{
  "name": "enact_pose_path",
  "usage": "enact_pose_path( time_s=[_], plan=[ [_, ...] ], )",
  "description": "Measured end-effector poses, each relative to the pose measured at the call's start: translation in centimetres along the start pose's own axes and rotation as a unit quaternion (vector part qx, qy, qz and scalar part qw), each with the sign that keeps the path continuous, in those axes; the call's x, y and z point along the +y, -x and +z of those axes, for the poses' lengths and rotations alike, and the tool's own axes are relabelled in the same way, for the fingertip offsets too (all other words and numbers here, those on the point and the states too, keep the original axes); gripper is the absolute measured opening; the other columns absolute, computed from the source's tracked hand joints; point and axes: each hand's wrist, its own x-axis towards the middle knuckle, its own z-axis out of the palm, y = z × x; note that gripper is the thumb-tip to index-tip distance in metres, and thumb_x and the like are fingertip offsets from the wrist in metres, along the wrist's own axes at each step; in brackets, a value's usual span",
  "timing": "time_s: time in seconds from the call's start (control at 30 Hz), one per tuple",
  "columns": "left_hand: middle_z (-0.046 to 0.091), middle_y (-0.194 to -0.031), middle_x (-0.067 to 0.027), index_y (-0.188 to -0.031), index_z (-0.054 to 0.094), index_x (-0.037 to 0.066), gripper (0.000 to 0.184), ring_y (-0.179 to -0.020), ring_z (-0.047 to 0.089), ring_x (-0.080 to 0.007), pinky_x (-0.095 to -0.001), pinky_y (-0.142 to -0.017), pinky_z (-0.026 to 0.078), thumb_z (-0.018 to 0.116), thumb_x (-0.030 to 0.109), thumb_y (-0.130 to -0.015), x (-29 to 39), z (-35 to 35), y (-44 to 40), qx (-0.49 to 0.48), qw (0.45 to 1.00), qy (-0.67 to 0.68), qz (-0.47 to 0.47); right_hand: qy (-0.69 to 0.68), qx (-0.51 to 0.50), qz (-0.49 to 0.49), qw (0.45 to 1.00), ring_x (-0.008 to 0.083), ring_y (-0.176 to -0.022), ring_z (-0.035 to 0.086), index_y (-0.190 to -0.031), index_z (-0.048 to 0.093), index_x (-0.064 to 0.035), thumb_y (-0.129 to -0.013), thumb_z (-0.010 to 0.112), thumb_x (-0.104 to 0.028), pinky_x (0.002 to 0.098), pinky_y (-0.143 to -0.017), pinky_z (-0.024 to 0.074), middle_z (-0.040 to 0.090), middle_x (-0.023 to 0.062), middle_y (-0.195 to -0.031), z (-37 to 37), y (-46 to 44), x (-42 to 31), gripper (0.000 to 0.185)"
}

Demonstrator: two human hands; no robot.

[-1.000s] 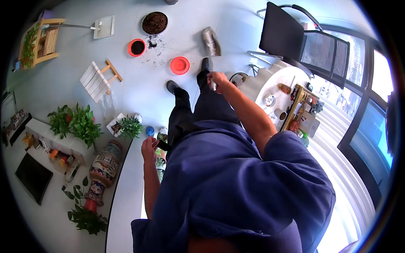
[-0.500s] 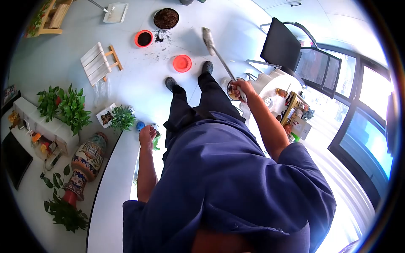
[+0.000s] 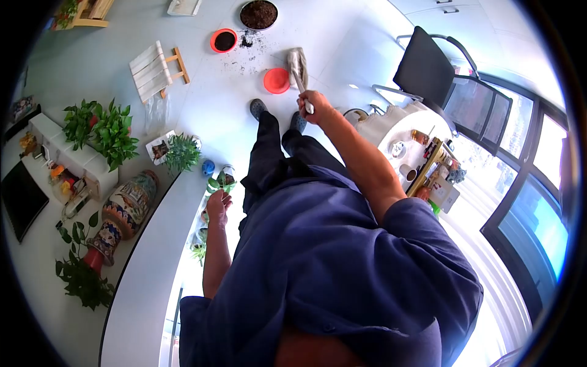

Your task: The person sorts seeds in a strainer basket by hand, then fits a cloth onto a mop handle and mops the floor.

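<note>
In a room, a person's right hand (image 3: pixel 317 106) holds a brush (image 3: pixel 297 62), its head just right of a round dish (image 3: pixel 277 81) on the floor (image 3: pixel 342 55). Farther off and left, a bowl (image 3: pixel 213 41) holds soil; a basin (image 3: pixel 257 29), also with soil, sits beyond it to the right, and loose soil (image 3: pixel 246 41) lies between bowl and dish. A folding stool (image 3: pixel 150 72) stands left of the bowl, nearer. A chair (image 3: pixel 422 67) stands at right, beyond a table (image 3: pixel 400 133). At near left, the left hand (image 3: pixel 218 207) is beside a small plant (image 3: pixel 216 183), right of a vase (image 3: pixel 129 200).
</note>
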Motion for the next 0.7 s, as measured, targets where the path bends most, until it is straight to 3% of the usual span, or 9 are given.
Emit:
enact_pose_path(
  time_s=[0.1, 0.23, 0.33, 0.47, 0.57, 0.6, 0.63, 0.7],
  plan=[
    [0.061, -0.095, -0.0072, -0.109, 0.056, 0.005, 0.032, -0.081, 0.062, -0.0206, -0.0326, -0.07, 0.05, 0.059, 0.027, -0.086, -1.4, 0.8, -0.2, 0.004, 1.0, 0.0, -0.005, 0.019, -0.035, -0.007, 0.999, 0.0105, -0.047, 0.049, -0.076, 0.051, -0.006, -0.088, 0.052, -0.013, 0.0232, -0.039, 0.04, 0.051, 0.002, -0.059, -2.6, 1.8, -1.0, 0.014],
    [0.06, -0.095, -0.0074, -0.107, 0.056, 0.006, 0.031, -0.08, 0.062, -0.021, -0.033, -0.07, 0.05, 0.059, 0.028, -0.086, -1.0, 3.3, 0.9, -0.017, 0.999, -0.001, 0.029, -0.038, -0.086, 0.008, 0.996, 0.0054, -0.044, 0.045, -0.091, 0.05, 0.0023, -0.092, 0.044, -0.013, 0.0179, -0.034, 0.0365, 0.048, -0.0009, -0.06, -9.3, 5.5, -1.8, 0.016],
    [0.06, -0.095, -0.0074, -0.107, 0.055, 0.006, 0.031, -0.081, 0.063, -0.0208, -0.0327, -0.07, 0.05, 0.06, 0.029, -0.086, -1.1, 4.8, 1.3, -0.032, 0.999, 0.003, 0.043, -0.031, -0.098, 0.013, 0.995, 0.0061, -0.044, 0.046, -0.088, 0.053, 0.0004, -0.089, 0.05, -0.012, 0.018, -0.036, 0.0397, 0.05, -0.0005, -0.061, -13.5, 7.7, -1.0, 0.013],
    [0.06, -0.096, -0.0085, -0.109, 0.055, 0.005, 0.034, -0.082, 0.062, -0.022, -0.0333, -0.071, 0.05, 0.059, 0.03, -0.087, -2.1, 5.7, 2.1, -0.033, 0.998, 0.005, 0.054, 0.011, -0.016, 0.027, 0.999, 0.0071, -0.044, 0.047, -0.088, 0.053, -0.0005, -0.087, 0.052, -0.011, 0.0196, -0.035, 0.0401, 0.051, -0.0004, -0.062, -14.0, 9.5, 1.0, 0.01],
    [0.06, -0.097, -0.0097, -0.111, 0.054, 0.004, 0.036, -0.084, 0.062, -0.0231, -0.0341, -0.072, 0.05, 0.059, 0.031, -0.087, -3.0, 5.4, 3.1, -0.029, 0.998, 0.004, 0.056, -0.002, -0.088, 0.03, 0.996, 0.0113, -0.044, 0.049, -0.079, 0.051, -0.0043, -0.088, 0.049, -0.011, 0.0224, -0.037, 0.0434, 0.051, 0.0024, -0.059, -13.7, 6.9, 2.3, 0.011],
    [0.06, -0.097, -0.0097, -0.111, 0.054, 0.004, 0.036, -0.084, 0.062, -0.0231, -0.0341, -0.072, 0.05, 0.059, 0.031, -0.087, -3.5, 5.1, 3.5, -0.023, 0.998, 0.007, 0.056, -0.029, -0.07, 0.044, 0.996, 0.0134, -0.045, 0.05, -0.078, 0.05, -0.0052, -0.089, 0.047, -0.011, 0.0234, -0.038, 0.044, 0.05, 0.0034, -0.058, -13.0, 5.5, 2.5, 0.013],
    [0.06, -0.098, -0.0102, -0.112, 0.054, 0.004, 0.037, -0.084, 0.062, -0.0232, -0.0343, -0.073, 0.05, 0.059, 0.031, -0.087, -4.0, 4.7, 4.1, -0.012, 0.998, 0.005, 0.057, -0.061, -0.05, 0.032, 0.996, 0.0098, -0.046, 0.052, -0.083, 0.05, 0.0025, -0.091, 0.047, -0.013, 0.0189, -0.039, 0.0468, 0.051, 0.003, -0.06, -12.0, 4.6, 2.8, 0.018],
    [0.06, -0.101, -0.0111, -0.113, 0.054, 0.003, 0.039, -0.085, 0.062, -0.0235, -0.0344, -0.073, 0.05, 0.06, 0.032, -0.087, -5.4, 3.5, 4.9, -0.001, 0.998, 0.013, 0.06, -0.09, -0.053, 0.025, 0.994, 0.011, -0.047, 0.053, -0.09, 0.05, 0.0055, -0.091, 0.048, -0.013, 0.0184, -0.04, 0.0472, 0.051, 0.0045, -0.061, -10.3, 2.5, 3.0, 0.018]
  ],
)
